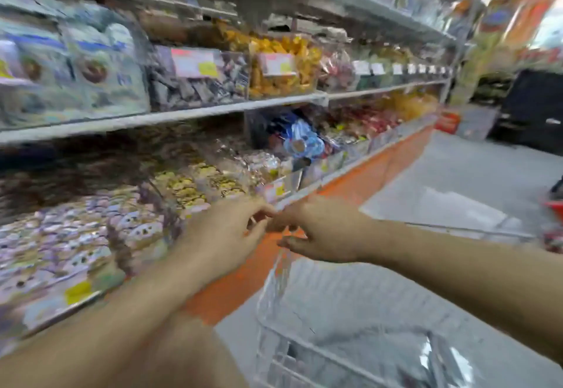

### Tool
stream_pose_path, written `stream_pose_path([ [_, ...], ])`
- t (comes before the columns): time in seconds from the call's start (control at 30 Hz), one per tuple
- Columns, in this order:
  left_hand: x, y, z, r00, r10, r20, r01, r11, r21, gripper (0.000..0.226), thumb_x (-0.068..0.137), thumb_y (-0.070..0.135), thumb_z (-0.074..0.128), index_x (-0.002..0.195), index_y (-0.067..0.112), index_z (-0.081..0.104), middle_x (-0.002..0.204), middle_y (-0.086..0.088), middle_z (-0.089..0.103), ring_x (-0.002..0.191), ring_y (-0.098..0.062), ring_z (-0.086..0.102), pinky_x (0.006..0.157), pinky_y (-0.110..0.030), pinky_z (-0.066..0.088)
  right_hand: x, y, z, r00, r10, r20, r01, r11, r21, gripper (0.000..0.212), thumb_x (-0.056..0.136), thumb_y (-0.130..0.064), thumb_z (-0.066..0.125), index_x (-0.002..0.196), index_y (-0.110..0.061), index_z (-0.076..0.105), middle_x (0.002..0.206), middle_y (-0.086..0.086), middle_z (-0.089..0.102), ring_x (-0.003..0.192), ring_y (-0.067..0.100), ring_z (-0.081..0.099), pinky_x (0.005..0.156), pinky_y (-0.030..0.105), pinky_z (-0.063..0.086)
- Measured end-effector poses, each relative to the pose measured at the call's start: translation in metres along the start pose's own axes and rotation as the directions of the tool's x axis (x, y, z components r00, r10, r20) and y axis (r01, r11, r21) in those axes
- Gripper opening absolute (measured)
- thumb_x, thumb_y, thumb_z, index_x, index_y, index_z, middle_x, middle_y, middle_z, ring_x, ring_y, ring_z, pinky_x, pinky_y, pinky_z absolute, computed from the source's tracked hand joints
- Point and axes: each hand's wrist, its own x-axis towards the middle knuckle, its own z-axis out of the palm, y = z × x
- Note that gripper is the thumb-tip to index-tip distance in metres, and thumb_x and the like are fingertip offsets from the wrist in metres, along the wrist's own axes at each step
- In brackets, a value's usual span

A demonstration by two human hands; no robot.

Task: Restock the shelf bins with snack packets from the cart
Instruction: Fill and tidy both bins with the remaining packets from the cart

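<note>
The frame is motion-blurred. My left hand [227,235] and my right hand [320,229] meet fingertip to fingertip in front of the orange shelf edge [359,180]. A clear plastic bag [278,284] hangs from the curled lower fingers of my right hand, down toward the wire cart [292,363]. My left hand's thumb and fingers reach to the same spot, and the blur hides whether they pinch anything. Shiny silver packets [438,360] lie in the cart. Behind my hands the lower shelf bins [189,186] hold small wrapped snacks.
Upper shelf bins hold dark packets [195,86] and yellow packets [283,68] behind price labels. Large pale bags [76,65] stand at upper left. The grey aisle floor [457,180] runs off to the right, with a red object [556,208] at its right edge.
</note>
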Motion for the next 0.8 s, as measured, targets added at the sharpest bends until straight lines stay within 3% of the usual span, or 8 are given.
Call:
stream_pose_path([
  [0.1, -0.001, 0.026, 0.052, 0.996, 0.035, 0.081, -0.031, 0.998, -0.06, 0.031, 0.088, 0.044, 0.044, 0.11, 0.041, 0.067, 0.101, 0.019, 0.068, 0.09, -0.005, 0.062, 0.078, -0.039, 0.054, -0.04, 0.028, 0.034, 0.988, 0.081, 0.129, -0.081, 0.997, -0.008, 0.027, 0.095, -0.036, 0.058, 0.12, -0.029, 0.065, 0.116, -0.001, 0.07, 0.105, 0.024, 0.064, 0.086, 0.039, 0.053],
  [0.23, -0.007, 0.038, 0.091, 0.975, 0.106, 0.195, -0.112, 0.994, 0.021, 0.024, 0.099, 0.042, 0.049, 0.12, 0.044, 0.062, 0.115, 0.026, 0.064, 0.105, -0.003, 0.057, 0.098, -0.031, 0.044, -0.072, 0.053, 0.085, 0.892, 0.089, 0.444, -0.094, 0.996, -0.011, 0.038, 0.098, -0.032, 0.06, 0.135, -0.023, 0.059, 0.126, -0.001, 0.066, 0.115, 0.021, 0.058, 0.093, 0.037, 0.049],
  [0.37, -0.006, 0.035, 0.094, 0.961, 0.118, 0.249, -0.147, 0.984, 0.1, 0.028, 0.1, 0.051, 0.044, 0.124, 0.048, 0.057, 0.114, 0.031, 0.061, 0.111, 0.001, 0.049, 0.111, -0.03, 0.03, -0.097, 0.06, 0.133, 0.577, 0.099, 0.811, -0.027, 0.994, -0.102, 0.068, 0.092, -0.029, 0.071, 0.151, -0.017, 0.039, 0.15, 0.009, 0.044, 0.137, 0.029, 0.04, 0.104, 0.042, 0.039],
  [0.47, -0.006, 0.034, 0.093, 0.962, 0.11, 0.25, -0.144, 0.982, 0.119, 0.03, 0.101, 0.052, 0.042, 0.126, 0.047, 0.057, 0.114, 0.031, 0.061, 0.106, 0.004, 0.046, 0.112, -0.027, 0.024, -0.117, 0.062, 0.166, 0.4, 0.12, 0.909, 0.082, 0.983, -0.165, 0.07, 0.09, -0.02, 0.073, 0.151, -0.012, 0.039, 0.151, 0.013, 0.043, 0.137, 0.03, 0.04, 0.1, 0.039, 0.04],
  [0.57, -0.007, 0.036, 0.092, 0.963, 0.091, 0.253, -0.124, 0.985, 0.117, 0.031, 0.101, 0.052, 0.042, 0.127, 0.047, 0.056, 0.114, 0.031, 0.062, 0.105, 0.004, 0.041, 0.11, -0.027, 0.023, -0.133, 0.069, 0.191, 0.453, 0.105, 0.885, 0.148, 0.97, -0.191, 0.03, 0.095, -0.024, 0.067, 0.118, -0.005, 0.066, 0.105, 0.01, 0.064, 0.102, 0.031, 0.06, 0.071, 0.035, 0.045],
  [0.63, -0.007, 0.036, 0.092, 0.964, 0.084, 0.254, -0.114, 0.988, 0.108, 0.03, 0.101, 0.051, 0.042, 0.127, 0.047, 0.056, 0.115, 0.03, 0.062, 0.106, 0.004, 0.038, 0.108, -0.026, 0.024, -0.139, 0.073, 0.194, 0.51, 0.085, 0.856, 0.178, 0.963, -0.202, 0.022, 0.095, -0.026, 0.066, 0.101, -0.005, 0.07, 0.082, 0.004, 0.06, 0.08, 0.024, 0.056, 0.063, 0.032, 0.039],
  [0.7, -0.008, 0.034, 0.093, 0.966, 0.084, 0.245, -0.111, 0.989, 0.1, 0.029, 0.101, 0.051, 0.042, 0.126, 0.048, 0.057, 0.113, 0.031, 0.061, 0.112, 0.001, 0.04, 0.105, -0.026, 0.025, -0.135, 0.076, 0.189, 0.523, 0.067, 0.85, 0.187, 0.964, -0.191, 0.019, 0.092, -0.023, 0.069, 0.101, -0.006, 0.072, 0.086, 0.005, 0.066, 0.079, 0.022, 0.054, 0.067, 0.032, 0.04],
  [0.8, -0.01, 0.033, 0.093, 0.97, 0.077, 0.229, -0.093, 0.994, 0.061, 0.028, 0.101, 0.048, 0.044, 0.124, 0.047, 0.059, 0.106, 0.032, 0.059, 0.119, -0.004, 0.044, 0.104, -0.027, 0.032, -0.116, 0.082, 0.162, 0.572, 0.106, 0.814, 0.038, 0.987, -0.155, 0.024, 0.087, -0.02, 0.073, 0.107, -0.008, 0.072, 0.103, 0.007, 0.069, 0.085, 0.019, 0.054, 0.069, 0.03, 0.037],
])
